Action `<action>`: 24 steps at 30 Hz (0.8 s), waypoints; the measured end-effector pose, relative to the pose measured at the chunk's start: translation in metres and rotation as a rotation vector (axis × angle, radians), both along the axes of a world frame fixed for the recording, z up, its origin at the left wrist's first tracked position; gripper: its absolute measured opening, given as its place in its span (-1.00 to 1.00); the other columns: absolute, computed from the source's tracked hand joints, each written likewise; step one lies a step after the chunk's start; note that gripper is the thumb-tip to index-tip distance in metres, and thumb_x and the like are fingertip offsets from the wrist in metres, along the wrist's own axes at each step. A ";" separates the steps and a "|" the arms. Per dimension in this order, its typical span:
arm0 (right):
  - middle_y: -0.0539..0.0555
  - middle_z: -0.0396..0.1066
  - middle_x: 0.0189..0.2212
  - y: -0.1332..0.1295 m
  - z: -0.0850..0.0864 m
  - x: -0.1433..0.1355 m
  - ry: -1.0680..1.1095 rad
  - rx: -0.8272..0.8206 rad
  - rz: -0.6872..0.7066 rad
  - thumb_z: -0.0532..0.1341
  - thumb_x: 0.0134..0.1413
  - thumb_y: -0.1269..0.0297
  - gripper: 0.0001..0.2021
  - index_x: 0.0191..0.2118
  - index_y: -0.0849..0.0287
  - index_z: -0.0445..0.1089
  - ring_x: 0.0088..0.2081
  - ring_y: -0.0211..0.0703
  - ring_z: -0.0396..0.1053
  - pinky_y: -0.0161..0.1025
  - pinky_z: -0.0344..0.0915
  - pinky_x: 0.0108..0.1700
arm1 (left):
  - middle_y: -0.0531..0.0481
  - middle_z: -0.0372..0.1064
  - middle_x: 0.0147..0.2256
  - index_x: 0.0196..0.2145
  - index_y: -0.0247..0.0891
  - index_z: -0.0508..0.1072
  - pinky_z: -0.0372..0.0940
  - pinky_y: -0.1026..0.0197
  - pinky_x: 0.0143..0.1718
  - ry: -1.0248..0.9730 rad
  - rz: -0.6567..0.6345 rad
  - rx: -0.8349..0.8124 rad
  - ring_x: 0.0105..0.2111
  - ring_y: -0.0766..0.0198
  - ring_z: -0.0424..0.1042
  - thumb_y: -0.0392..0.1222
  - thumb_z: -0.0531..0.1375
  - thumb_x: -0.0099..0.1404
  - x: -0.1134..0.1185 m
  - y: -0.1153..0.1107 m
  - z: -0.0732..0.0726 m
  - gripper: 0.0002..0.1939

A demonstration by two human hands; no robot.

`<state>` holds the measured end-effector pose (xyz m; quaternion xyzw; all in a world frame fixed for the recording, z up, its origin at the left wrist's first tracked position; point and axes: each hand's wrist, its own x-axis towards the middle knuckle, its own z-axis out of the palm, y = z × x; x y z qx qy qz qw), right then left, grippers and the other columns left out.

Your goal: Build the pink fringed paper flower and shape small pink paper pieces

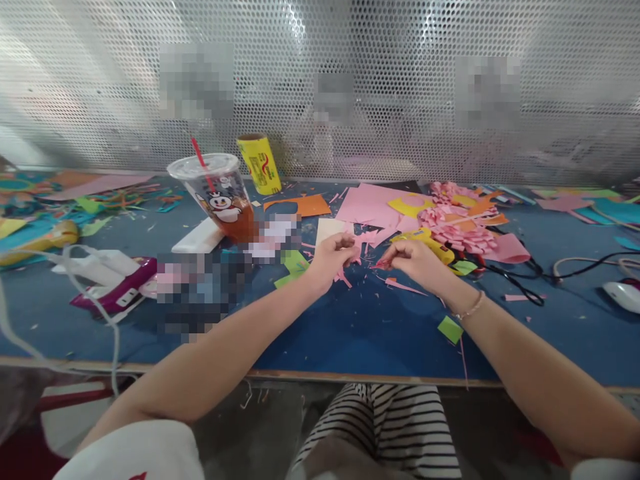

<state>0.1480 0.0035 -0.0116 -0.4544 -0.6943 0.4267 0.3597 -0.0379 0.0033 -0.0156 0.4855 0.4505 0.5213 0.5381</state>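
In the head view, my left hand (pixel 335 259) has its fingers curled together around a cut pink paper piece (pixel 357 249) above the blue table (pixel 345 333). My right hand (pixel 406 261) is a short way to the right, its fingertips pinched on a small pinkish-red scrap (pixel 382 264). A gap separates the two hands. Thin pink strips (pixel 405 287) lie below and beside my right hand. Behind my left hand is a cream card (pixel 326 230). A yellow tool (pixel 435 244) lies just behind my right hand, partly hidden by it.
A lidded drink cup (pixel 227 207) and a yellow can (pixel 261 165) stand at the back left. A purple power strip (pixel 117 293) with white cables is left. Pink paper (pixel 373 205) and ruffled pink flowers (pixel 463 233) lie behind my hands. A white mouse (pixel 623 295) is far right.
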 end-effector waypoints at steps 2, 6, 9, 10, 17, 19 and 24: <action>0.04 0.43 -0.57 0.001 0.000 -0.002 0.119 -0.124 -0.002 0.12 -0.25 0.46 -0.89 -0.57 0.20 0.39 -0.45 -0.19 0.42 -0.17 0.37 -0.29 | 0.08 0.25 -0.52 -0.44 -0.32 0.36 0.11 0.36 -0.54 0.000 -0.012 0.026 -0.57 0.49 0.21 -0.38 0.21 -0.08 0.001 0.000 0.000 -0.84; 0.06 0.42 -0.55 0.000 0.001 -0.004 0.265 -0.131 -0.041 0.22 -0.18 0.29 -0.89 -0.55 0.23 0.39 -0.45 -0.23 0.39 -0.17 0.36 -0.26 | 0.09 0.24 -0.53 -0.47 -0.31 0.33 0.25 0.31 -0.40 -0.074 -0.037 0.012 -0.52 0.46 0.28 -0.40 0.19 -0.06 0.003 -0.002 0.002 -0.87; 0.04 0.42 -0.47 0.001 0.001 -0.003 0.247 0.022 -0.073 0.32 -0.26 0.24 -0.81 -0.45 0.21 0.40 -0.40 -0.26 0.36 -0.20 0.34 -0.23 | 0.09 0.22 -0.55 -0.49 -0.30 0.28 0.32 0.18 -0.32 -0.138 -0.062 -0.026 -0.49 0.39 0.35 -0.43 0.17 -0.05 0.004 -0.005 0.004 -0.86; 0.04 0.42 -0.43 0.002 0.001 -0.003 0.260 0.052 -0.074 0.33 -0.28 0.25 -0.78 -0.42 0.21 0.40 -0.38 -0.27 0.36 -0.21 0.33 -0.21 | 0.09 0.22 -0.56 -0.49 -0.30 0.26 0.33 0.15 -0.31 -0.152 -0.070 -0.031 -0.49 0.36 0.37 -0.43 0.16 -0.04 0.004 -0.006 0.005 -0.86; 0.03 0.39 -0.37 0.002 0.004 -0.005 0.360 0.090 -0.091 0.33 -0.30 0.30 -0.76 -0.38 0.19 0.37 -0.36 -0.30 0.30 -0.26 0.27 -0.24 | 0.06 0.26 -0.52 -0.47 -0.29 0.24 0.34 0.18 -0.36 -0.145 -0.062 -0.023 -0.55 0.40 0.36 -0.44 0.11 0.02 0.004 -0.005 0.006 -0.88; 0.01 0.38 -0.40 0.001 0.005 -0.005 0.369 0.070 -0.075 0.32 -0.29 0.31 -0.79 -0.41 0.19 0.36 -0.37 -0.31 0.29 -0.27 0.26 -0.25 | 0.02 0.32 -0.44 -0.48 -0.30 0.23 0.32 0.23 -0.40 -0.133 -0.056 -0.025 -0.57 0.44 0.34 -0.44 0.10 0.02 0.004 -0.004 0.005 -0.88; -0.03 0.34 -0.45 0.000 0.004 -0.004 0.441 -0.042 -0.065 0.33 -0.30 0.32 -0.80 -0.43 0.19 0.37 -0.43 -0.36 0.26 -0.32 0.24 -0.32 | -0.02 0.39 -0.35 -0.45 -0.28 0.23 0.29 0.28 -0.51 -0.075 -0.086 -0.049 -0.59 0.46 0.32 -0.38 0.11 0.03 0.001 -0.003 0.003 -0.90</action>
